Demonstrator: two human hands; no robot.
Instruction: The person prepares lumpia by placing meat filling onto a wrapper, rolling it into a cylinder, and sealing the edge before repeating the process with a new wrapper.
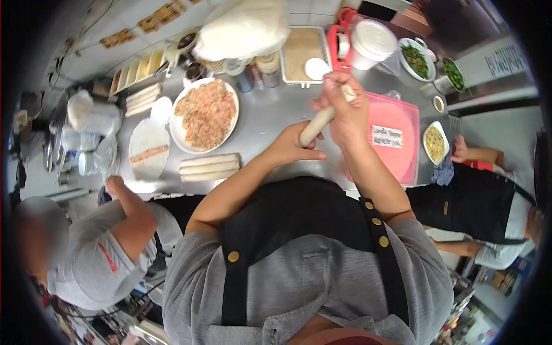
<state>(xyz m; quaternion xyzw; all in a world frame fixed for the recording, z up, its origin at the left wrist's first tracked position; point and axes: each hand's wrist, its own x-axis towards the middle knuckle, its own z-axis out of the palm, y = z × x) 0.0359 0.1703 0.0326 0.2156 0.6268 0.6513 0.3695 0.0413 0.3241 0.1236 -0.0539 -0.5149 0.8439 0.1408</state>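
A pale, long roll [317, 127] is held at a slant above the steel counter. My left hand [294, 144] is around its lower end, thumb stretched out beneath it. Near the upper end, my right hand [345, 106] has its fingers closed about the roll. To the left, several finished rolls [210, 167] lie side by side near the counter's front edge. A round white wrapper [149, 149] with a strip of meat filling lies farther left. Behind it, a white plate [234, 118] bears a mound of minced filling [205, 112].
Right of my hands sits a pink lidded box [397, 118] with a label. Behind are a tray [305, 46], a white tub [371, 46] and a bag [241, 29]. Bowls of greens [417, 60] stand back right. One person [115, 247] is at left, another [471, 201] at right.
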